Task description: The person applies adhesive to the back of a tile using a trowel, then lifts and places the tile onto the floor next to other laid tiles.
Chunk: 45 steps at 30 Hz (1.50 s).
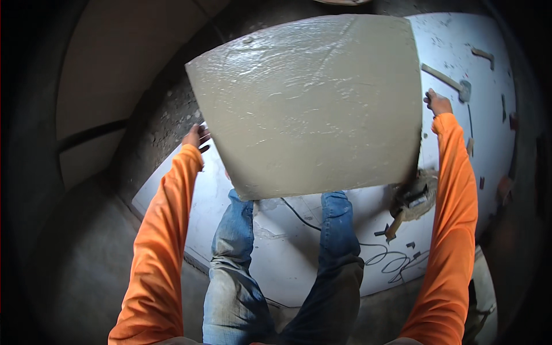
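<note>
Slab [316, 109], grey-tan and wet-looking, between left fingers [201, 135] and right fingers [431, 95], broad face showing, longer side seemingly running crosswise from one to the other. Left fingers loosely spread just beside one edge, right fingers partly curled near the opposite edge; cannot tell whether touching or gripping; neither clearly nearer. Mallet [464, 91] just beyond right fingers.

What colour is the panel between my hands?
The panel is greyish beige, clearest in the head view.

One grey slab [316, 112], two sleeves [158, 247] and two trouser legs [233, 282] show
</note>
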Each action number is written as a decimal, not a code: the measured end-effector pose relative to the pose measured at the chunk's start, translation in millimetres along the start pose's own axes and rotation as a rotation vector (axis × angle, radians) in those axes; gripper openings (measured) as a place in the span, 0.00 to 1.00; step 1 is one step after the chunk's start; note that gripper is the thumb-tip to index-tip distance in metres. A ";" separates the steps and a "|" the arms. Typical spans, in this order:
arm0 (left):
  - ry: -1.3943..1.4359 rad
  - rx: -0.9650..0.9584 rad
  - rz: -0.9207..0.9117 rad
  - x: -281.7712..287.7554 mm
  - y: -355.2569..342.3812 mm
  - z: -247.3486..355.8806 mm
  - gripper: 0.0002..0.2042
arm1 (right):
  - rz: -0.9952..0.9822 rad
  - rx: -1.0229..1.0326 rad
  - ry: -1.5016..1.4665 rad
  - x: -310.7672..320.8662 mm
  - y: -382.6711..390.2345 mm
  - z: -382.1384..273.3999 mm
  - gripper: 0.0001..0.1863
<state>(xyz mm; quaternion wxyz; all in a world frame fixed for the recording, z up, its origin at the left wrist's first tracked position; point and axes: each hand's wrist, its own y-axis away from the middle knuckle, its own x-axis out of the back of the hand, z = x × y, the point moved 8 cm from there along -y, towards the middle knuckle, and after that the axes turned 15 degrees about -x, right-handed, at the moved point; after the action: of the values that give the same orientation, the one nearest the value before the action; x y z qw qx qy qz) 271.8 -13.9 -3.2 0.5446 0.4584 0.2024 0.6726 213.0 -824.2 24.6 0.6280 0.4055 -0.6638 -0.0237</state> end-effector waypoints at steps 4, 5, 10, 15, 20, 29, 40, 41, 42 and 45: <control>0.102 -0.047 -0.078 -4.2 4.7 -5.6 0.18 | -0.301 -0.387 -0.107 -18.9 56.0 -37.2 0.30; 0.101 -0.046 -0.076 -10.9 7.0 -0.9 0.17 | -0.321 -0.407 -0.151 -11.7 63.6 -38.8 0.30; 0.132 -0.014 -0.034 -12.5 26.2 5.7 0.16 | -0.466 -0.417 -0.333 -18.7 82.7 -44.5 0.29; 0.153 -0.077 -0.134 -23.0 20.7 12.4 0.19 | -0.489 -0.261 -0.458 -16.6 69.0 -41.8 0.28; 0.161 -0.123 -0.150 -5.7 29.6 19.6 0.21 | -0.198 -0.027 -0.142 -16.3 55.7 -39.6 0.27; 0.202 -0.428 -0.092 40.0 201.0 154.9 0.20 | -0.169 -0.189 -0.706 126.0 202.8 7.7 0.19; -0.316 -1.652 0.043 144.5 646.1 628.3 0.13 | -0.123 -0.111 -1.644 355.1 431.9 -5.2 0.20; -0.283 -1.789 -0.076 114.3 702.4 671.1 0.12 | -0.098 -0.045 -1.749 382.6 447.3 5.9 0.17; -0.258 -2.057 -0.028 100.0 754.7 715.0 0.11 | -0.115 0.027 -1.859 407.4 459.7 5.5 0.15; -0.393 -2.389 -0.057 78.5 928.5 780.3 0.09 | -0.221 0.043 -2.127 433.5 513.2 -3.0 0.22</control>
<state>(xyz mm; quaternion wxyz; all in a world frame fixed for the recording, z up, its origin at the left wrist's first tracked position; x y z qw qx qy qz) 418.1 -420.6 1132.7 0.6605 -0.2435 -0.6224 0.3422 5.6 -725.3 655.8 -0.2865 0.2452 -0.8303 -0.4103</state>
